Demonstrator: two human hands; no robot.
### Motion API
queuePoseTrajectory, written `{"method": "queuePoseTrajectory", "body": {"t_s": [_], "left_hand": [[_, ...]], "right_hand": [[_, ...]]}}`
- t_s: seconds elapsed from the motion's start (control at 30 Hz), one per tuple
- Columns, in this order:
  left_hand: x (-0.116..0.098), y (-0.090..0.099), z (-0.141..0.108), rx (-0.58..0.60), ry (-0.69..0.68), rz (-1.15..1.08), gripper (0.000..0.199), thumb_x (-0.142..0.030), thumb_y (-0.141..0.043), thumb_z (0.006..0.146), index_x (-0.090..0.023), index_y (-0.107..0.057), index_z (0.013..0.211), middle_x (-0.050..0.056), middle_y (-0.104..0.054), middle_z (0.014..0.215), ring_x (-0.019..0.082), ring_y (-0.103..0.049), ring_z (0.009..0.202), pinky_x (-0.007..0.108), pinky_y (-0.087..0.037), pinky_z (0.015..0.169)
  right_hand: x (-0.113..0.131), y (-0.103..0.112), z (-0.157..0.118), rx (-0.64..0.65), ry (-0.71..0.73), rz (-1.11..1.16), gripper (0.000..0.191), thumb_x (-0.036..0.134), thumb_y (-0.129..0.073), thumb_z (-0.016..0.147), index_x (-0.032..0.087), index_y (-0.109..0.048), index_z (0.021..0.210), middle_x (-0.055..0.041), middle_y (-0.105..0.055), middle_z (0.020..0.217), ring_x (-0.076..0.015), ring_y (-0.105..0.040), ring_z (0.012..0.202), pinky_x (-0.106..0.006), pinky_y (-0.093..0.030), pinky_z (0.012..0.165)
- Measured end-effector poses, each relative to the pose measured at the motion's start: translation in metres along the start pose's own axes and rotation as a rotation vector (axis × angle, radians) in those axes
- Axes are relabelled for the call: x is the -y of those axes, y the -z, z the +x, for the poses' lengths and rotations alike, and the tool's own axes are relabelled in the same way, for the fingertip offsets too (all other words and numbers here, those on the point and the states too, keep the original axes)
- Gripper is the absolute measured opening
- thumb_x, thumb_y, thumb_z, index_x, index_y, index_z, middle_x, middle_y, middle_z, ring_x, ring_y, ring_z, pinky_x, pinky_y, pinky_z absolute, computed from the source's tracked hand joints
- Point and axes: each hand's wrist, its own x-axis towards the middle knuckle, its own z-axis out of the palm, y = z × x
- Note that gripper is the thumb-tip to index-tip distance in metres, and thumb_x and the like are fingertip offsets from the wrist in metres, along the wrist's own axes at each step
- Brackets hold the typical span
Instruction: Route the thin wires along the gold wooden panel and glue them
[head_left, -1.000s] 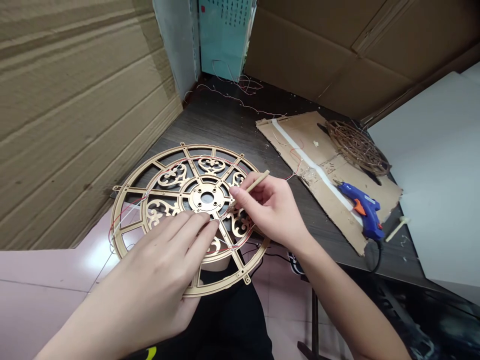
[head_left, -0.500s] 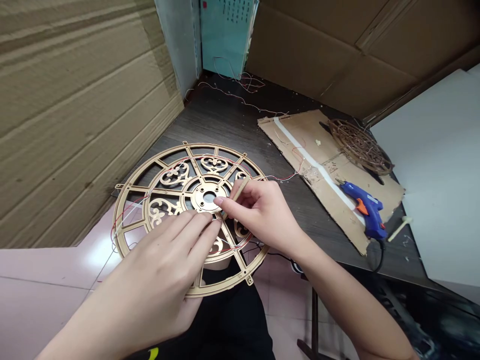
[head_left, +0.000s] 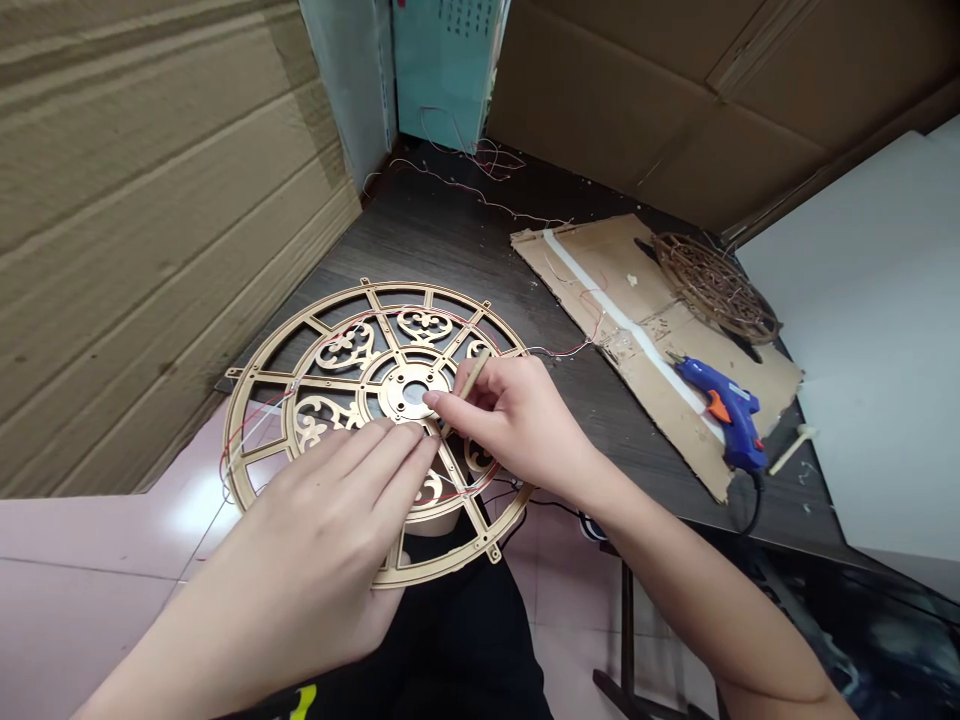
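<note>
A round tan openwork frame (head_left: 247,400) with scroll ornaments lies partly over the dark table and partly over my lap. Red and white wires run round its inner ring. My left hand (head_left: 337,530) grips its near left part, fingers over the top reaching toward the hub (head_left: 401,400), thumb side beneath the rim. My right hand (head_left: 517,415) pinches a thin tan stick (head_left: 474,375) just right of the hub. The stick's lower end is near my left fingertips; its tip is hidden by the fingers.
On the dark table (head_left: 442,230), a cardboard sheet (head_left: 600,260) carries a blue glue gun (head_left: 731,410) and a brown round openwork piece (head_left: 712,285). A small pale stick (head_left: 791,450) lies right of the gun. Thin wires (head_left: 480,195) trail behind. Cardboard walls (head_left: 165,250) stand left and back.
The whole view has shifted slightly, so things sit a little further left and up. Both hands keep nearly the same hold on the frame and stick.
</note>
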Motion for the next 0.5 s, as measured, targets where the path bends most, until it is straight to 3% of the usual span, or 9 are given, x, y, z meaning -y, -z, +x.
{"method": "queuePoseTrajectory", "body": {"t_s": [0.37, 0.5], "left_hand": [[-0.001, 0.005, 0.004, -0.029, -0.025, 0.018, 0.059, -0.005, -0.056, 0.067, -0.011, -0.062, 0.125, 0.018, -0.066, 0.132, 0.036, -0.062, 0.122, 0.052, -0.058, 0.098], [0.000, 0.001, 0.002, -0.067, -0.058, 0.055, 0.062, -0.005, -0.056, 0.066, -0.006, -0.061, 0.128, 0.019, -0.067, 0.125, 0.036, -0.063, 0.115, 0.052, -0.056, 0.097]], "right_hand": [[0.002, -0.006, -0.009, -0.018, 0.113, -0.081, 0.042, 0.029, -0.065, 0.101, 0.016, -0.052, 0.063, 0.0041, -0.056, 0.064, -0.0064, -0.044, 0.056, -0.024, -0.033, 0.058], [0.003, -0.005, -0.010, -0.007, 0.121, -0.062, 0.044, 0.034, -0.064, 0.103, 0.016, -0.054, 0.065, 0.0040, -0.056, 0.064, -0.0062, -0.044, 0.056, -0.024, -0.033, 0.059]]}}
